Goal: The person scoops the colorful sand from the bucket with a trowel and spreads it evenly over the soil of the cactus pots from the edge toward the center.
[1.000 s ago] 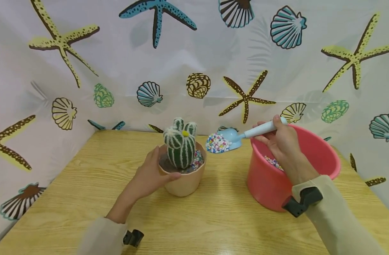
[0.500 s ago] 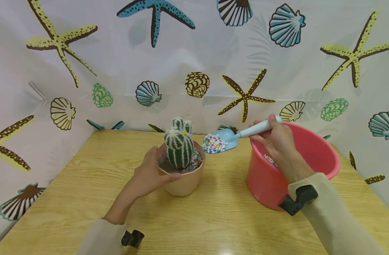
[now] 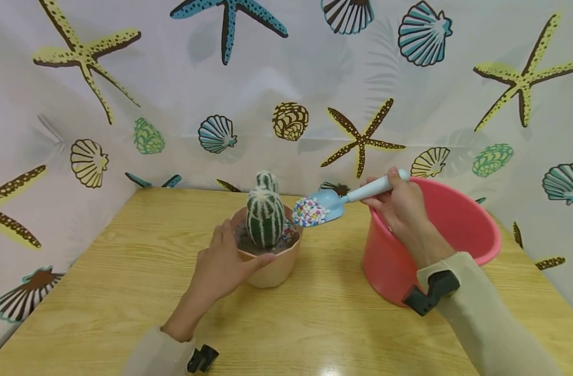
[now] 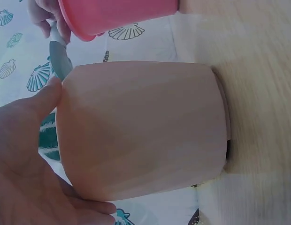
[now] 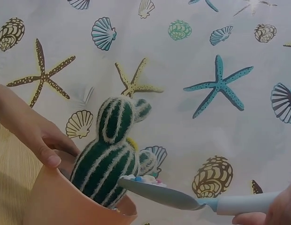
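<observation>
My left hand (image 3: 223, 263) holds a peach flower pot (image 3: 272, 269) by its rim, thumb at the front and fingers along the left side. In the pot stands a green knitted cactus (image 3: 265, 214) with white fuzzy ribs, in grey soil with colourful pebbles (image 3: 288, 232) on the right. My right hand (image 3: 401, 203) grips a light blue scoop (image 3: 331, 201) by its handle. The scoop's bowl carries white, pink, blue and yellow pebbles (image 3: 310, 211), its tip over the pot's right rim. In the right wrist view, the tip overlaps the cactus (image 5: 105, 168).
A red bucket (image 3: 385, 261) stands on the right of the wooden table (image 3: 324, 324), under my right forearm. Behind the table hangs a white cloth (image 3: 249, 94) printed with starfish and shells.
My right hand has brought the loaded scoop left, from beside the pot to over its rim. The cactus has turned, hiding its side lobes and yellow flower in the head view.
</observation>
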Demonstrator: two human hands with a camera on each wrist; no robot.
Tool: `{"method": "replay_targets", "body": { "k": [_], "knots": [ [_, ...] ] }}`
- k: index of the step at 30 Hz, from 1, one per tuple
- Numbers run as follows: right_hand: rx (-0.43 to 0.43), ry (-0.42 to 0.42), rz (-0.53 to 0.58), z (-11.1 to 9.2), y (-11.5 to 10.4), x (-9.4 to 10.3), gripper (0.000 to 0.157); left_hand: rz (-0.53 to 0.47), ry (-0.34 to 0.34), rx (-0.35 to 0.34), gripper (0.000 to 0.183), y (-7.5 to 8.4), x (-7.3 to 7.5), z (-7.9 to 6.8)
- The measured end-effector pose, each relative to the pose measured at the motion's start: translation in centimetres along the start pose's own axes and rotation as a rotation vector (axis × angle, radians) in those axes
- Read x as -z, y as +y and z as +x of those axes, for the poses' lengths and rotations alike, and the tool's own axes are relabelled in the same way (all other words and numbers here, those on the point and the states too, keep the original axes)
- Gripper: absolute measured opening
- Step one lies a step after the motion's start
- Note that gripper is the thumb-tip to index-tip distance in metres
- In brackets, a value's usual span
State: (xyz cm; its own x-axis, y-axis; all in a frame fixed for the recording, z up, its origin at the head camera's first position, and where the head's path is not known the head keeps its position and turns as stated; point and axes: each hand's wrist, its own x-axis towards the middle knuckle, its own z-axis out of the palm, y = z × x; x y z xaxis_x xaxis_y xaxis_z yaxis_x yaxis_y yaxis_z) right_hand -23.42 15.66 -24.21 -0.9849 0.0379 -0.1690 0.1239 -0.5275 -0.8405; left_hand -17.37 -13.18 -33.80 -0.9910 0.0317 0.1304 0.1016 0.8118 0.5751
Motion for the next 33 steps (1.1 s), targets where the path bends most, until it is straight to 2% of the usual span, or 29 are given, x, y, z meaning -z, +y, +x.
{"method": "replay_targets", "body": {
  "k": [6,13,16,21,25,27,33],
  "knots": [
    [0.024,-0.002,-0.096,0.0,0.6,-0.4,0.041,-0.041,-0.061,-0.007,0.108,-0.3,0.5,0.1],
    [0.048,-0.006,-0.108,0.3,0.7,-0.8,0.036,-0.103,-0.138,-0.021,0.11,-0.9,1.3,0.4],
    [0.049,-0.008,-0.117,0.4,0.8,-1.0,0.037,-0.098,-0.136,-0.025,0.11,-1.0,1.3,0.3],
    [0.048,0.002,-0.129,0.4,0.8,-0.9,0.044,-0.085,-0.094,-0.064,0.101,-0.7,1.3,0.1],
    [0.055,-0.005,-0.139,0.4,0.8,-0.8,0.039,-0.031,-0.09,-0.051,0.101,-0.1,1.7,-0.3],
    [0.061,-0.009,-0.143,0.4,0.8,-0.9,0.031,-0.021,-0.099,-0.044,0.1,0.0,2.0,-0.3],
    [0.078,-0.016,-0.168,0.6,1.0,-1.0,0.018,-0.142,-0.156,-0.102,0.102,-1.1,2.1,0.5]
  ]
}}
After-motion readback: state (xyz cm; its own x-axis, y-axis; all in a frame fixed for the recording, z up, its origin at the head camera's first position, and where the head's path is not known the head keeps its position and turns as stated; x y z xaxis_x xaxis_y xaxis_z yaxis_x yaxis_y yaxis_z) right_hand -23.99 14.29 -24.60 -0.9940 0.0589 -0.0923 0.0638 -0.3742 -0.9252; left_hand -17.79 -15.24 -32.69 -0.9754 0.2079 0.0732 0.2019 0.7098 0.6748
